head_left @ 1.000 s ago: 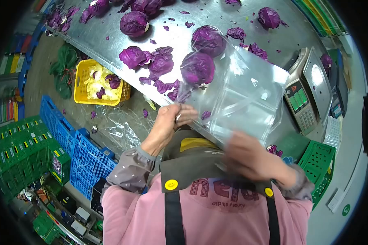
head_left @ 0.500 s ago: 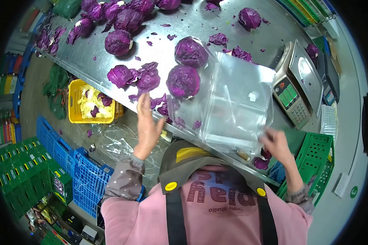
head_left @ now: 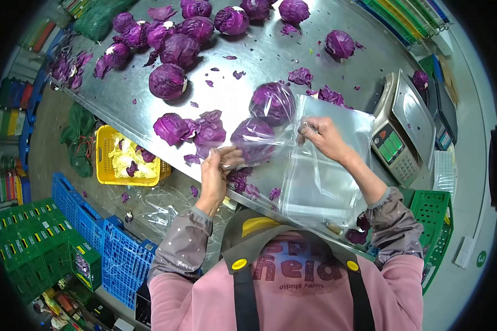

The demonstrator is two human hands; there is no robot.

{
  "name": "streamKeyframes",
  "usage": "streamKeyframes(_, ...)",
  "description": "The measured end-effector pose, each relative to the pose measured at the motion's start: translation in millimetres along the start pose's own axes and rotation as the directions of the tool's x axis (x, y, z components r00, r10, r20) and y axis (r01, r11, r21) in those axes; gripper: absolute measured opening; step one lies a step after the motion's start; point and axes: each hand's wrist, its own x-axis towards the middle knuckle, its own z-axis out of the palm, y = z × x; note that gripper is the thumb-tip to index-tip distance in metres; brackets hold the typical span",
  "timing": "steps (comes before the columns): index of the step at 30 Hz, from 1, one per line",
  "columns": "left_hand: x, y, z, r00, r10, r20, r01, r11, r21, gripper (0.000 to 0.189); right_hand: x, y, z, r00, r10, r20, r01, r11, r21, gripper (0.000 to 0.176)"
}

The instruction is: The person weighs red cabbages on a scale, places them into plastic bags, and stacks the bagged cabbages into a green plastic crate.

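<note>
Two red cabbages, the farther one point(head_left: 272, 103) and the nearer one point(head_left: 252, 138), lie side by side with clear film over them. My right hand point(head_left: 323, 137) is closed in a pinch on the gathered edge of this clear plastic bag point(head_left: 286, 134), to the right of the cabbages. My left hand point(head_left: 221, 165) is at the bag's left end beside the nearer cabbage, its fingers curled on the film and partly blurred by it. Under my right forearm lies a stack of flat clear bags point(head_left: 320, 185). Loose cabbage leaves point(head_left: 210, 132) lie just beyond my left hand.
More red cabbages point(head_left: 180, 49) sit across the metal table point(head_left: 248, 60). A weighing scale point(head_left: 395, 143) stands at the right, near a green crate point(head_left: 433, 220). Below the table's left edge are a yellow basket point(head_left: 106, 175) with pale leaves and blue crates point(head_left: 121, 259).
My right hand has moved up and left from the bag stack's near edge and now grips the film by the cabbages. My left hand has moved right, its fingers closing on the bag.
</note>
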Motion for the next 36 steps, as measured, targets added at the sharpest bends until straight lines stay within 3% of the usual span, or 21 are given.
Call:
streamKeyframes(4,22.3,5.2,2.2,0.983,-0.094,-0.157,0.099,0.995,0.023,0.037,18.2,-6.2,7.0,0.977,0.203,-0.061,-0.189,0.965,0.181,0.03)
streamKeyframes(9,46.8,-0.7,-12.4,0.969,-0.205,-0.141,0.203,0.979,-0.029,0.038,50.1,-15.5,18.2,0.931,0.087,-0.356,-0.034,0.988,0.153,0.025)
streamKeyframes(11,48.8,0.9,-12.0,0.884,-0.43,-0.185,0.413,0.902,-0.126,0.031,57.9,-12.9,21.1,0.887,0.001,-0.461,-0.051,0.994,-0.095,0.021)
streamKeyframes(13,49.6,2.3,-9.7,0.857,-0.461,-0.229,0.461,0.886,-0.058,0.025,53.5,11.5,27.5,0.881,0.018,-0.472,-0.105,0.982,-0.16,0.018)
streamKeyframes(15,51.4,7.5,-11.9,0.931,-0.358,-0.069,0.359,0.863,0.355,0.024,44.9,25.9,34.3,0.864,0.234,-0.446,-0.297,0.952,-0.076,0.02)
streamKeyframes(16,58.3,6.7,-15.0,0.973,-0.224,-0.054,0.209,0.759,0.617,0.016,44.9,24.2,34.6,0.847,0.315,-0.428,-0.379,0.922,-0.072,0.022)
streamKeyframes(17,57.9,4.7,-16.8,0.971,-0.233,-0.056,0.216,0.754,0.62,0.016,44.6,21.2,34.8,0.844,0.325,-0.426,-0.387,0.92,-0.067,0.022)
streamKeyframes(19,53.8,16.7,-7.2,0.96,0.265,0.089,-0.154,0.234,0.96,0.016,48.8,10.0,29.0,0.836,0.38,-0.396,-0.465,0.873,-0.145,0.018)
streamKeyframes(20,49.1,30.5,2.7,0.966,0.259,0.006,-0.08,0.278,0.957,0.026,50.9,7.8,27.2,0.834,0.383,-0.396,-0.469,0.872,-0.144,0.018)
streamKeyframes(21,48.5,32.1,3.0,0.967,0.254,0.006,-0.08,0.279,0.957,0.026,53.2,6.7,25.7,0.862,0.212,-0.461,-0.351,0.905,-0.24,0.017)
streamKeyframes(22,46.9,32.0,1.8,0.847,0.509,0.154,-0.276,0.171,0.946,0.028,55.4,6.3,23.7,0.863,0.032,-0.503,-0.234,0.91,-0.343,0.019)
streamKeyframes(23,43.9,32.2,0.9,0.641,0.708,0.295,-0.432,0.015,0.902,0.03,57.8,5.9,20.6,0.862,0.039,-0.505,-0.241,0.908,-0.343,0.019)
streamKeyframes(24,32.7,33.5,1.4,0.639,0.677,0.367,-0.472,-0.032,0.881,0.037,60.0,6.1,17.0,0.914,-0.053,-0.403,-0.122,0.91,-0.395,0.026)
streamKeyframes(25,26.7,32.8,5.2,0.642,0.673,0.366,-0.473,-0.027,0.88,0.037,62.0,7.7,14.1,0.945,-0.146,-0.291,0.006,0.901,-0.434,0.033)
streamKeyframes(27,20.0,28.7,17.8,0.592,0.439,0.676,-0.747,-0.017,0.665,0.047,65.7,20.9,12.3,0.971,-0.106,-0.214,0.034,0.948,-0.315,0.038)
streamKeyframes(28,21.3,25.2,22.5,0.589,0.439,0.678,-0.749,-0.017,0.662,0.047,67.8,26.8,12.8,0.988,-0.078,-0.135,0.052,0.981,-0.188,0.043)
streamKeyframes(30,27.6,18.8,29.0,0.742,0.321,0.588,-0.64,0.082,0.764,0.063,69.7,32.1,14.9,0.992,-0.031,-0.121,0.021,0.996,-0.087,0.042)
streamKeyframes(31,31.9,18.7,28.5,0.737,0.318,0.597,-0.648,0.08,0.757,0.063,71.0,35.4,15.3,0.995,0.012,-0.103,-0.01,1.0,0.017,0.042)
streamKeyframes(32,34.9,18.1,27.9,0.779,0.299,0.551,-0.611,0.167,0.774,0.07,74.1,41.2,14.2,0.992,-0.076,-0.098,0.079,0.996,0.036,0.04)
streamKeyframes(34,41.9,18.9,26.3,0.843,0.288,0.455,-0.536,0.379,0.754,0.08,79.9,41.6,15.8,0.996,-0.031,-0.089,0.045,0.986,0.16,0.037)
streamKeyframes(36,51.6,23.6,19.1,0.838,0.278,0.47,-0.546,0.434,0.717,0.087,93.1,38.9,20.1,0.996,-0.032,-0.081,0.054,0.958,0.282,0.034)
